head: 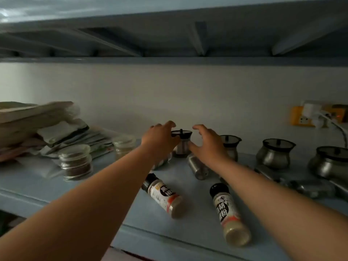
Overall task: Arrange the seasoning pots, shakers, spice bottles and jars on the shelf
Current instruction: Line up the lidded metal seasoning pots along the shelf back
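On the shelf (pixel 56 185), 4 steel pots stand along the wall; the left hand (pixel 160 137) grips the leftmost pot (pixel 181 146) by its lid rim, and the right hand (pixel 208 143) hovers beside it, fingers spread. 2 bottles (pixel 164 196) of pale powder lie flat in front. A jar (pixel 75 162) holds dark spice, and the arms partly hide 2 shakers (pixel 197 167).

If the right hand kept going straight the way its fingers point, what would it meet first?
Most likely the seasoning pot with the dark lid: the right hand curls open toward its side, close by. Whether they already touch is unclear.

Four pots (pixel 275 153) (lidded), two bottles (pixel 163 197)
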Demonstrator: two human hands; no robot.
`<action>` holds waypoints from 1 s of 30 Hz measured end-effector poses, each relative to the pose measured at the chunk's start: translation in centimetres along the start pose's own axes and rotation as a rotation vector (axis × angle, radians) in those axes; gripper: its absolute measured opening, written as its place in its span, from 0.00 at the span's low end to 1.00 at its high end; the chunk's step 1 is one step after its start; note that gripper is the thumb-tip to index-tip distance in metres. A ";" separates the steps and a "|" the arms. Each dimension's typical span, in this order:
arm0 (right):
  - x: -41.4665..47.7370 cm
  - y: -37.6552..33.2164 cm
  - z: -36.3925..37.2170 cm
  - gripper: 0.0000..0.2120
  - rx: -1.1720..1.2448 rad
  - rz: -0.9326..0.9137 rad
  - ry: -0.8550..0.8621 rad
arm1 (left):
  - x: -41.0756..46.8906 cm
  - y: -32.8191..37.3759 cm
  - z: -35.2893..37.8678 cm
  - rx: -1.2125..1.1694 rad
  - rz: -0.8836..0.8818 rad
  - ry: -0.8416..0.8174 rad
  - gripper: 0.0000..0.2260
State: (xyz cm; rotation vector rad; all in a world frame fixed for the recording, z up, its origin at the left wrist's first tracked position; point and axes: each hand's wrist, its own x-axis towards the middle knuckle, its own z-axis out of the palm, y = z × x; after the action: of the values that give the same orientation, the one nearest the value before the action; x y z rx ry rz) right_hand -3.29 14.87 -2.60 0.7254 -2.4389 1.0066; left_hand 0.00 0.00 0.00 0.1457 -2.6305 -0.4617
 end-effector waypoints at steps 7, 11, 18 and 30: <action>2.8 0.7 1.1 0.22 -0.008 0.060 -0.063 | 2.0 -0.6 1.5 -0.029 -0.063 -0.147 0.18; 4.0 1.0 1.8 0.16 0.016 0.076 -0.060 | 3.1 -0.8 2.7 -0.041 -0.088 -0.158 0.20; 4.9 1.8 2.8 0.13 0.076 0.086 -0.132 | 4.1 -1.0 3.4 -0.085 -0.099 -0.163 0.17; 5.6 2.1 3.5 0.07 0.135 0.126 -0.041 | 3.8 -1.0 3.9 -0.153 -0.014 -0.072 0.16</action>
State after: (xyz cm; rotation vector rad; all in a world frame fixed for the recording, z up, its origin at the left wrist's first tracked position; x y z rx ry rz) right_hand -9.53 11.90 -2.97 0.6478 -2.4968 1.2254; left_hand -5.12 -0.46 -2.00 0.1006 -2.6533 -0.6826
